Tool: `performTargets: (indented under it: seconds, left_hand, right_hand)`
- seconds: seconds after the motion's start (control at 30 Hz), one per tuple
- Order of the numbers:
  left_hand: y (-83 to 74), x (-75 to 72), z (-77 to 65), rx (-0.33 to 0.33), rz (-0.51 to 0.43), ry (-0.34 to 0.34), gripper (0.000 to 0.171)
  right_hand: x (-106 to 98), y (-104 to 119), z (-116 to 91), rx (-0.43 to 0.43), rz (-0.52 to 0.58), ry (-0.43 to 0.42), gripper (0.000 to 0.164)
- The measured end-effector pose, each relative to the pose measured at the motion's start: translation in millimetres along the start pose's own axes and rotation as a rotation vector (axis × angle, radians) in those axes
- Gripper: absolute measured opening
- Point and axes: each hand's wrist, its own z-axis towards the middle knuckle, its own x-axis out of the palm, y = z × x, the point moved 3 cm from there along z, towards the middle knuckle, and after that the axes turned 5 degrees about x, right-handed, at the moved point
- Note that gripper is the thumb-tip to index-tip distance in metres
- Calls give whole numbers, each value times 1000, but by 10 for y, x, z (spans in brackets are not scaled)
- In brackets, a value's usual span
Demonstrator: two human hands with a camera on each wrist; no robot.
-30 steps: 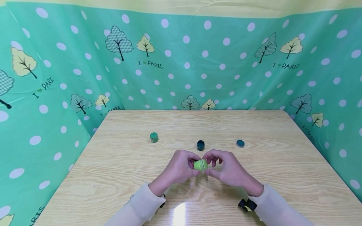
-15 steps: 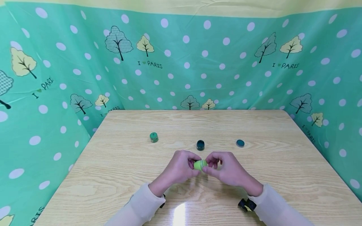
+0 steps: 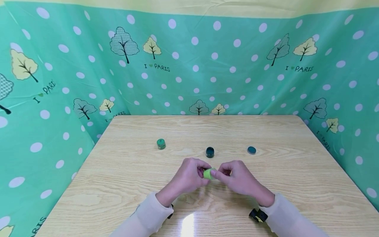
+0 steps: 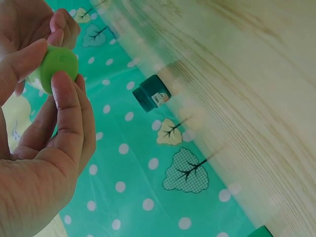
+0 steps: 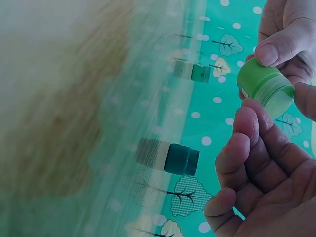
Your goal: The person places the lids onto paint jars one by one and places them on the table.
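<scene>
The light green jar (image 3: 207, 173) is held sideways above the table (image 3: 133, 171), its ribbed end facing roughly 3 o'clock. At its 9 o'clock, the left hand (image 3: 189, 174) grips the base between thumb and curled fingers. At 3 o'clock, the right hand (image 3: 239, 177) pinches the ribbed end with thumb and fingertip, its other fingers loosely bent. An upright dark teal jar (image 3: 210, 152) stands near 12, a green jar (image 3: 161, 144) at 10, a blue lid (image 3: 251, 150) at 2.
</scene>
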Motion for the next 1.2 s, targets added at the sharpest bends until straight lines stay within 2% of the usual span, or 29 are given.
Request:
performTargets:
  seconds: [0.23,0.4,0.53,0.73,0.87,1.2]
  left_hand:
    - [3,2,-3,-1,-8,-1,27]
    - [7,-2,-8,0,-21,0,26]
    - [6,-9,-4,2,-23,0,26]
    - [7,-11,0,2,-19,-1,27]
    - [5,-10,0,5,-18,-2,26]
    - [-10,-9,-5,20,-22,-5,25]
  right_hand:
    - [-16,-8,-4,30,3,5,43]
    - [-58,2,-15,29,9,-29,34]
    - [-77,1,-12,-11,50,-58,25]
    - [-88,27,-14,-122,84,-75,39]
    - [-86,48,-22,-176,86,-72,42]
    - [-72,36,-17,-168,73,-65,40]
